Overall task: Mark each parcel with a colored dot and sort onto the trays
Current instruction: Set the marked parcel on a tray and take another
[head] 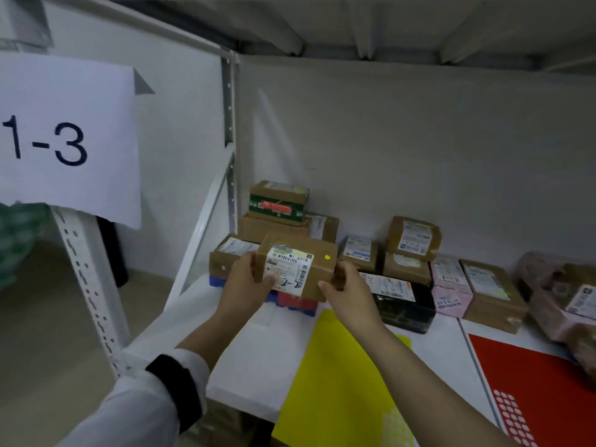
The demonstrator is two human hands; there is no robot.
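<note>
Holding parcel by both ends, my left hand and right hand fingers wrapped round it, yellow dot up so I can read the colour; parcel hovers over the left of the shelf.

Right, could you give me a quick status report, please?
Left hand and right hand hold the brown parcel by its ends. Yellow dot on its top. Stacked parcels close behind it.
</note>
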